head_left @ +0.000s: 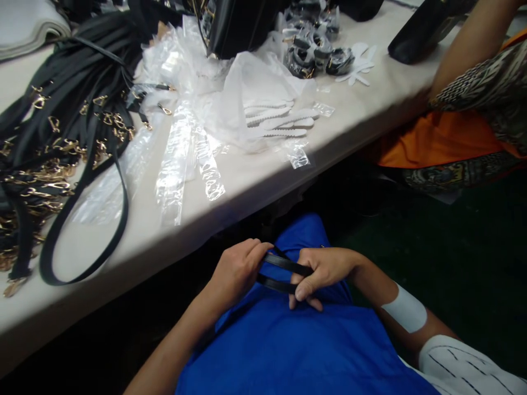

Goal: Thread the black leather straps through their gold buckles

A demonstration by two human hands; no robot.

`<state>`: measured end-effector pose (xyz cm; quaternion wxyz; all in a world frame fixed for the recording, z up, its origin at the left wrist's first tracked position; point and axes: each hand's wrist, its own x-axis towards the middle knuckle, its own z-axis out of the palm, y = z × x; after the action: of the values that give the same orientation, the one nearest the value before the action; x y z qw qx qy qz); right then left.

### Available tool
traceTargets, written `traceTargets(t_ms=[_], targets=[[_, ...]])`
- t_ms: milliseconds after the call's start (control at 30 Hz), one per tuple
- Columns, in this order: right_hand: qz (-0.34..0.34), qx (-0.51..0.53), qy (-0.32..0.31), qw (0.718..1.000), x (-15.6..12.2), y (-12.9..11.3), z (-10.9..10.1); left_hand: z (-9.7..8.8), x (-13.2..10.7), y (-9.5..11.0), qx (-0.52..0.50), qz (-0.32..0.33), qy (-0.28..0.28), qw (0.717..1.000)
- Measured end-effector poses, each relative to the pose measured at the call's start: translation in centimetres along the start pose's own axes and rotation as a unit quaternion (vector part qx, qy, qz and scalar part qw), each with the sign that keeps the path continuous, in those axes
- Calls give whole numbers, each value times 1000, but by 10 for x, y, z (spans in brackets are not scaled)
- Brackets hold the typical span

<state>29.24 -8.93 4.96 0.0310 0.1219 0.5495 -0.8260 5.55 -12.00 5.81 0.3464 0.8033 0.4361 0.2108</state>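
Observation:
Above my lap, a black strap (284,264) runs in loops between my two hands. My left hand (241,269) has its fingers wrapped round the loops at one end; its palm side is hidden. At the other end, my right hand (315,274) grips the strap between thumb and fingers, with some fingertips showing below. Part of the strap is covered by the hands. Blue cloth (288,340) covers my lap just beneath them.
Black straps with gold clasps (61,148) are heaped on the table (197,206) at left. Clear plastic bags (181,142), white serrated pieces (282,120), wrapped coiled straps (317,52) and a black bag (242,27) lie further along. A co-worker's arm (473,49) is at right.

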Motion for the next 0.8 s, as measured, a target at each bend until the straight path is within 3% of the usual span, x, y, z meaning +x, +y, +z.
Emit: traceTargets(t_ms=[67, 167, 200, 267, 433, 500, 600, 700, 733, 800], targets=[[-2, 21, 40, 999, -8, 3, 2, -3, -11, -8, -10, -54, 87, 995], [2, 44, 75, 996, -15, 8, 6, -4, -25, -14, -23, -174, 210, 962], [10, 43, 81, 996, -15, 10, 8, -4, -27, -15, -46, -207, 208, 955], [29, 30, 81, 996, -11, 11, 9, 0, -28, -12, -112, -233, 152, 954], [53, -18, 58, 997, 4, 6, 13, 16, -12, 2, -225, -206, 30, 952], [47, -48, 60, 996, 7, 3, 15, 24, -4, 7, -321, -239, -8, 916], [47, -102, 70, 991, 9, 2, 18, 31, 1, 9, -491, -279, 30, 824], [74, -178, 177, 965, 9, 8, 19, 26, -4, 8, -618, -228, 88, 747], [85, -208, 236, 945, 8, 12, 18, 22, -7, 7, -637, -199, 101, 738], [99, -259, 366, 889, 9, 18, 15, 13, -15, 7, -634, -158, 129, 746]])
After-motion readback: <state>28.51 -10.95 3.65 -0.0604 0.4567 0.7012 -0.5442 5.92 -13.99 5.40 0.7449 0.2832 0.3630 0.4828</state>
